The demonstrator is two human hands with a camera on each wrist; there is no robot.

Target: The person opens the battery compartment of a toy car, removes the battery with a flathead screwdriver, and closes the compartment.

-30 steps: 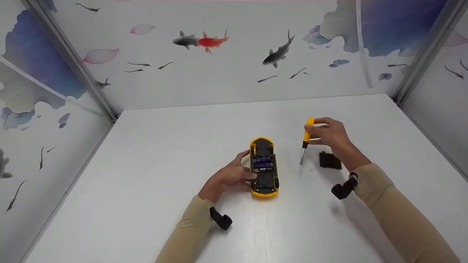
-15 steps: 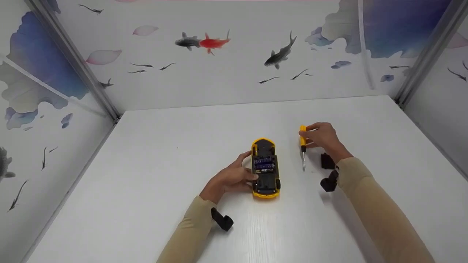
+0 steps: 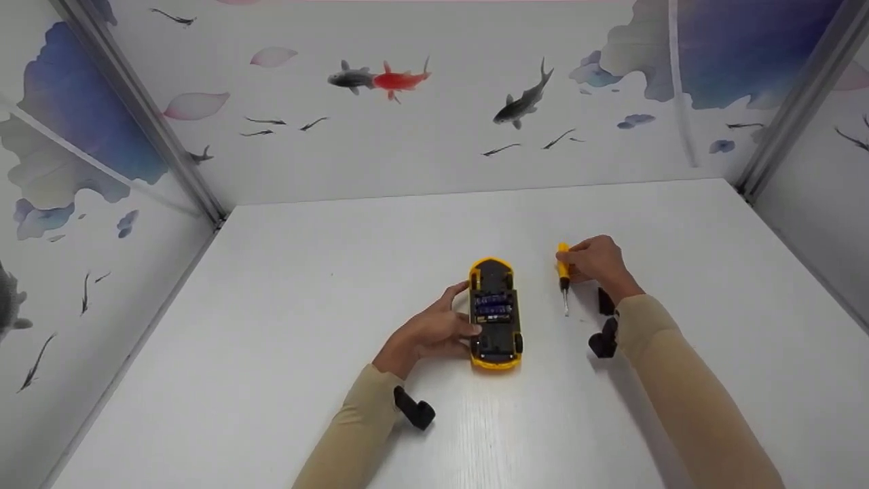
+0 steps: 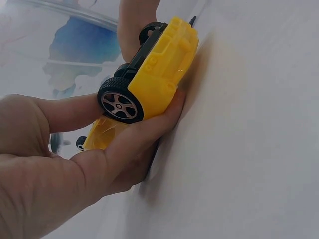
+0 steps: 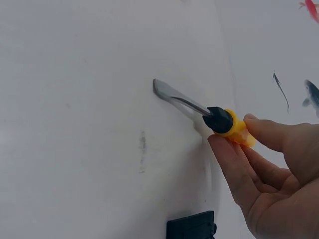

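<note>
A yellow toy car [image 3: 495, 343] lies wheels up, its dark underside facing me and purple batteries [image 3: 493, 307] showing in the uncovered bay. My left hand [image 3: 438, 329] grips it from the left side, thumb over the edge; in the left wrist view the fingers reach beneath the yellow body [image 4: 154, 84]. To the right of the car, my right hand [image 3: 597, 261] pinches the yellow handle of a screwdriver [image 3: 563, 272] between thumb and fingers. Its metal shaft [image 5: 187, 102] points down toward the table, the tip close to the surface.
A black battery cover [image 5: 192, 226] lies on the white table [image 3: 326, 305] below the right hand, partly hidden by the wrist in the head view. Printed panels [image 3: 421, 149] with fish wall the table at the back and both sides.
My right hand has moved left and nearer to me with the screwdriver, which has come down toward the table and more in line with the car. The left hand still holds the car in place.
</note>
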